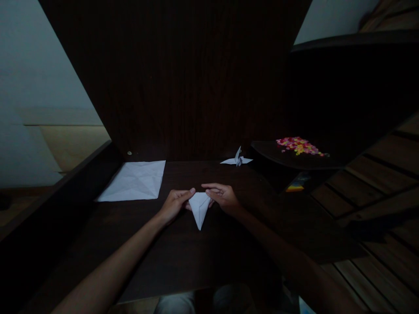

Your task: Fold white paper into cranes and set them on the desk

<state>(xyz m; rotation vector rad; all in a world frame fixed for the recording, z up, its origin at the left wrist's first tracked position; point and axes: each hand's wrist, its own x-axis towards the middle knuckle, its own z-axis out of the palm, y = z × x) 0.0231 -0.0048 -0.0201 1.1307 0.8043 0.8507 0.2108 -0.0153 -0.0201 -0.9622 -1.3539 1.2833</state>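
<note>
A white folded paper [199,209], kite-shaped with its sharp tip pointing toward me, is held over the dark desk between both hands. My left hand [176,203] pinches its upper left corner, thumb on top and fingers behind. At the upper right corner, my right hand [225,198] grips the paper with the thumb in front, while its index finger stretches out above the top edge. The other fingertips are partly hidden behind the paper. Farther back stands a finished white paper crane [237,159], touched by neither hand.
Creased white paper sheets [137,181] lie flat at the left of the dark wooden desk [157,248]. On a curved shelf [268,150] at right sits a pile of small colourful pieces [299,145]. A tall dark panel [196,78] closes the back; a raised side board [62,187] borders the left.
</note>
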